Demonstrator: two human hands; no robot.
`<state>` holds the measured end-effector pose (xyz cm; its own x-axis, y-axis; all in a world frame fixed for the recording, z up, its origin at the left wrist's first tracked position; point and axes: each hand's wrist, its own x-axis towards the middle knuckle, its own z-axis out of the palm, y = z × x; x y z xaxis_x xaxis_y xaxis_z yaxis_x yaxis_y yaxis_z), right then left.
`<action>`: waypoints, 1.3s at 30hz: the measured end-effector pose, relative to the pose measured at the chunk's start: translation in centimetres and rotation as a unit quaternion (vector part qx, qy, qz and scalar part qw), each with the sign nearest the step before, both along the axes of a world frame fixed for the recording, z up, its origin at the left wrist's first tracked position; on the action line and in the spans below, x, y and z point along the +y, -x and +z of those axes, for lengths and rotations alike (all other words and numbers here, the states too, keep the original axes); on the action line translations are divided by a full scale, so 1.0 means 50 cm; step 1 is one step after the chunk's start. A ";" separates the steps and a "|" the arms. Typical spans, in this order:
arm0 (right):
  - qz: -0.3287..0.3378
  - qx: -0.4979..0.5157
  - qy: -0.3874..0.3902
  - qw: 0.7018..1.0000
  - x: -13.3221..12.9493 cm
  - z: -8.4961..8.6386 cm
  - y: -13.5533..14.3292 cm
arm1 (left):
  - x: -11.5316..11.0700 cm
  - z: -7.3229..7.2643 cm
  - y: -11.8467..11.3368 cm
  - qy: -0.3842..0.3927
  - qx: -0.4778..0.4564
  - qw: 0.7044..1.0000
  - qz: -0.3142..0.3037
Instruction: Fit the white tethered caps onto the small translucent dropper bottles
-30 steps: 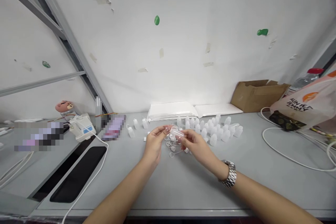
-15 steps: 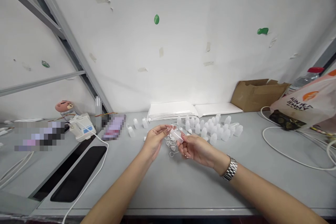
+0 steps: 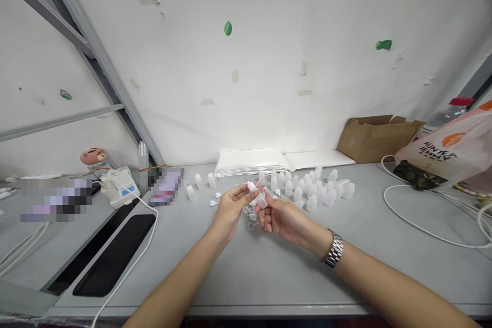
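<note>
Between my hands is a small translucent squeeze dropper bottle point(image 3: 263, 202), tilted with its white tip up and to the left. My left hand point(image 3: 231, 211) pinches it just below the tip, thumb across the front. My right hand point(image 3: 283, 217) grips the lower body, its other fingers curled underneath. Loose white caps with ring straps point(image 3: 251, 225) lie on the table below, partly covered by my hands. Several similar bottles point(image 3: 312, 203) without tips stand to the right. Three tipped bottles point(image 3: 191, 193) stand to the left.
Behind the bottles lie flat white sheets point(image 3: 251, 160) against the wall. A cardboard box point(image 3: 378, 141) and a plastic bag point(image 3: 446, 151) stand at the right, with white cables point(image 3: 400, 236) in front. A black pad point(image 3: 115, 253) and a power strip point(image 3: 120, 187) are at the left.
My left fingers have shifted from the bottle's top down onto its upper body, so the white tip now shows. Both hands have drawn closer together around the bottle.
</note>
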<state>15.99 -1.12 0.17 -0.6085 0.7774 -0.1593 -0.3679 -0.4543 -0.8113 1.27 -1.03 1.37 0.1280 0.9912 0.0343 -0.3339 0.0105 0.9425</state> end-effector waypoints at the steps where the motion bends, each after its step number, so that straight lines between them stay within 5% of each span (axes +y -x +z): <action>1: -0.007 -0.007 -0.011 1.000 0.000 0.000 0.000 | 0.000 -0.001 0.000 -0.003 -0.004 1.000 0.007; 7: -0.031 -0.042 -0.068 0.996 -0.007 0.002 0.001 | 0.005 -0.002 0.006 0.002 -0.031 0.998 0.056; 20: -0.045 -0.104 -0.118 0.986 -0.006 0.006 0.001 | 0.000 -0.005 0.000 -0.007 0.038 0.998 0.040; 25: -0.178 -0.188 -0.190 0.947 0.002 0.014 -0.009 | 0.000 -0.007 -0.003 -0.029 0.033 0.995 0.090; 29: -0.254 -0.113 -0.154 0.948 0.011 0.021 -0.020 | -0.003 -0.008 -0.008 -0.037 0.044 0.995 0.076; 39: -0.292 -0.034 -0.126 0.948 0.014 0.028 -0.025 | -0.003 -0.010 -0.008 -0.029 0.080 0.995 0.058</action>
